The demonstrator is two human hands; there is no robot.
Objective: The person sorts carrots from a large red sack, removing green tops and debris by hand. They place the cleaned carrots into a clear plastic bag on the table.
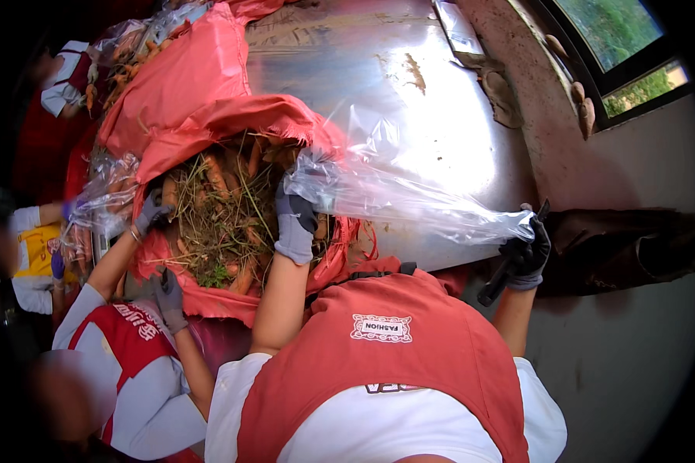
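Observation:
A clear plastic bag (405, 199) is stretched between my two gloved hands. My left hand (295, 214), in a grey and black glove, is at the bag's bunched end, over the right side of an open red woven sack (179, 124); its fingertips are hidden by the plastic. Carrots (214, 173) with dry stalks and some green leaves fill the sack. Off to the right, my right hand (527, 249) grips the other end of the plastic together with a black-handled knife (496, 282), whose blade tip points up past the fingers.
A shiny metal table (336, 63) with dirt on it spans the back. A co-worker's gloved hands (153, 214) touch the sack's left side. More people stand at the far left beside bagged carrots (81, 243). Root vegetables (586, 116) lie on the window ledge at the right.

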